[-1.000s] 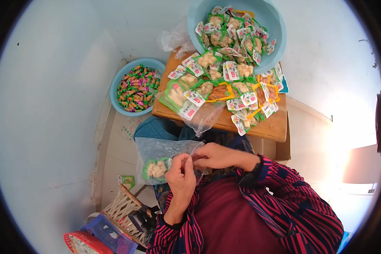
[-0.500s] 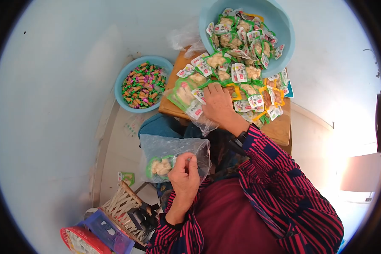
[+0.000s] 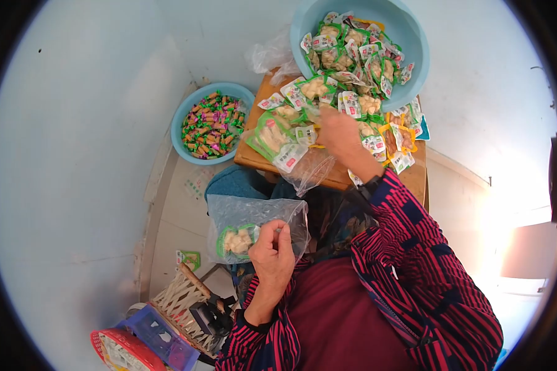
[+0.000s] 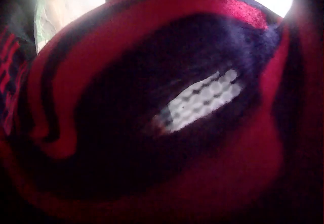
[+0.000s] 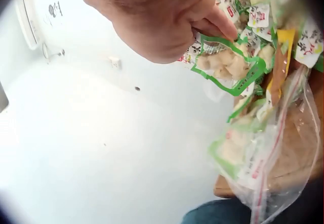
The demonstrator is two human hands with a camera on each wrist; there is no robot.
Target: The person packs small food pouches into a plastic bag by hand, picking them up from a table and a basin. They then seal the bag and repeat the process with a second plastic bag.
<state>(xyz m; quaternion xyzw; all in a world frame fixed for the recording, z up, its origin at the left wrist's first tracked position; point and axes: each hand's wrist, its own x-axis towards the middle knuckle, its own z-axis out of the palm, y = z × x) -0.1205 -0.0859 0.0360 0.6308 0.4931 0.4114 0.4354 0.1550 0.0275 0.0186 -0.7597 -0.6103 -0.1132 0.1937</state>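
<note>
My left hand (image 3: 272, 253) pinches the edge of a clear plastic bag (image 3: 260, 210) over the lap. Inside the bag lies a green-edged snack packet (image 3: 236, 241) with pale, lumpy pieces. Over the pile on the wooden table, my right hand (image 3: 343, 136) is blurred in the head view. In the right wrist view, its fingers and thumb pinch a green-edged packet (image 5: 225, 64) by its white end. Beneath it lie more packets with green or yellow edges. A striped sleeve (image 4: 126, 97) fills most of the left wrist view and hides the left hand's fingers.
A blue basin (image 3: 421, 62) full of packets stands at the back of the wooden table (image 3: 254, 154). Left of the table, another basin (image 3: 178, 117) holds small wrapped sweets. An open zip bag (image 3: 312, 170) hangs over the table's front edge. A red basket (image 3: 108, 352) sits at the lower left.
My right hand has left the clear bag, reached forward to the table pile and taken up a green-edged packet. The left hand keeps its grip on the bag.
</note>
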